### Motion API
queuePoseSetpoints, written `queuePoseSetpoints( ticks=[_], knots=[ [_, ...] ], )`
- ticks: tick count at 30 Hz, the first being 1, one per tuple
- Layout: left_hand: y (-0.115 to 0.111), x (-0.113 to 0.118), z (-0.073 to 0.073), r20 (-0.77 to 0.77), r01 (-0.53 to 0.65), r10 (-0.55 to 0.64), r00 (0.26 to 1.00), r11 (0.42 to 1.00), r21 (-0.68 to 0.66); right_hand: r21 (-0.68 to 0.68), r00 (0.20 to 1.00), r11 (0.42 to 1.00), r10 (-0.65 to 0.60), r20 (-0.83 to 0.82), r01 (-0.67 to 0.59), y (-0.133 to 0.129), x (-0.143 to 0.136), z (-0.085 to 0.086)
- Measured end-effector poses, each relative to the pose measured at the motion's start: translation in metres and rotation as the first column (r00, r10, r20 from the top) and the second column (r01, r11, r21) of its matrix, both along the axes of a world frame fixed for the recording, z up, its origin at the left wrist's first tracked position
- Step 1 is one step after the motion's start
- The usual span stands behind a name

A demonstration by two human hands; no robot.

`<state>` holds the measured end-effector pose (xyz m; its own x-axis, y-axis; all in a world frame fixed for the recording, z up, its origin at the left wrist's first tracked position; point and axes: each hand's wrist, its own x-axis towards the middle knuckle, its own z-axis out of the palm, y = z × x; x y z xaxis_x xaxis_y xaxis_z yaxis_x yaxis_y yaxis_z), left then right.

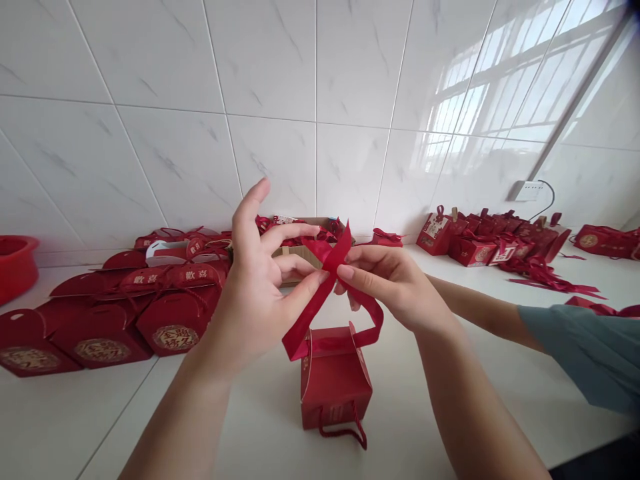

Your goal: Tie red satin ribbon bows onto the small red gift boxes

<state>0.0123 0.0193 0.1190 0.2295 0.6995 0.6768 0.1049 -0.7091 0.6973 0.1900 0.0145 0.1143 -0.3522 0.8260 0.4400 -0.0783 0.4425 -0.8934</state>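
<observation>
A red ribbon point(369, 328) runs through the top of a small red gift box point(336, 380) and crosses itself above it. My left hand point(270, 267) pinches the crossing between thumb and a finger, with the index finger raised. From the right, my right hand point(387, 283) pinches the same ribbon by the crossing, thumb in front. The box stands upright on the white counter, and a twisted red cord handle point(345, 433) hangs down its near side. Both hands are above the box, apart from its walls.
Red gift boxes point(100, 337) stand in rows at left, beside a red plastic basin point(17, 267). A cardboard box point(290, 263) with red ribbons is behind my hands. More small boxes point(480, 250) and loose ribbons point(543, 270) lie at right. Another person's arm point(485, 313) reaches in there.
</observation>
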Motion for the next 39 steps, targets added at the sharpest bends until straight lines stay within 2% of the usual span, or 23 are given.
queuePoseSetpoints(
  ticks=[5, 8, 10, 13, 16, 20, 23, 26, 29, 32, 34, 37, 39],
  knots=[
    [-0.001, 0.000, -0.001, -0.031, -0.005, 0.005, 1.000, 1.000, -0.011, 0.020, 0.998, 0.998, -0.053, 0.026, 0.053, 0.000, -0.004, -0.002],
    [0.000, 0.000, -0.001, -0.050, -0.020, 0.018, 0.999, 0.999, -0.029, 0.059, 1.000, 0.998, 0.000, -0.013, 0.001, 0.004, -0.004, -0.004],
    [0.002, -0.001, -0.001, -0.068, 0.017, -0.024, 0.997, 0.993, -0.113, 0.093, 0.998, 0.994, 0.052, -0.018, -0.050, 0.008, -0.001, -0.006],
    [0.005, -0.002, 0.000, -0.098, 0.090, -0.120, 0.988, 0.958, -0.272, 0.160, 0.991, 0.981, 0.100, 0.083, -0.113, 0.013, 0.006, -0.007],
    [0.009, -0.004, 0.000, -0.108, 0.083, -0.130, 0.986, 0.929, -0.360, 0.268, 0.966, 0.955, 0.056, 0.253, -0.126, 0.015, 0.014, -0.007],
    [0.010, -0.004, 0.001, -0.067, 0.101, -0.150, 0.986, 0.873, -0.478, 0.484, 0.888, 0.869, -0.140, 0.438, -0.102, 0.012, 0.020, -0.006],
    [0.010, -0.004, 0.001, -0.030, 0.121, -0.160, 0.987, 0.847, -0.517, 0.629, 0.837, 0.775, -0.305, 0.454, -0.059, 0.010, 0.019, -0.007],
    [0.011, -0.003, 0.001, 0.002, 0.128, -0.147, 0.989, 0.852, -0.507, 0.722, 0.822, 0.692, -0.404, 0.401, -0.012, 0.011, 0.017, -0.010],
    [0.011, 0.001, 0.001, 0.014, 0.100, -0.105, 0.994, 0.887, -0.450, 0.750, 0.838, 0.661, -0.426, 0.340, 0.032, 0.014, 0.016, -0.011],
    [0.008, 0.005, 0.002, -0.021, -0.002, -0.005, 1.000, 0.947, -0.322, 0.707, 0.889, 0.705, -0.360, 0.284, 0.059, 0.017, 0.017, -0.011],
    [0.004, 0.005, 0.005, -0.075, -0.104, 0.091, 0.993, 0.974, -0.200, 0.624, 0.935, 0.778, -0.272, 0.228, 0.074, 0.018, 0.018, -0.012],
    [-0.002, 0.000, 0.012, -0.185, -0.239, 0.237, 0.954, 0.971, 0.008, 0.419, 0.987, 0.904, -0.137, 0.086, 0.089, 0.019, 0.026, -0.016],
    [-0.005, -0.007, 0.015, -0.244, -0.300, 0.319, 0.916, 0.947, 0.110, 0.300, 0.996, 0.949, -0.093, -0.019, 0.094, 0.018, 0.034, -0.020]
  ],
)
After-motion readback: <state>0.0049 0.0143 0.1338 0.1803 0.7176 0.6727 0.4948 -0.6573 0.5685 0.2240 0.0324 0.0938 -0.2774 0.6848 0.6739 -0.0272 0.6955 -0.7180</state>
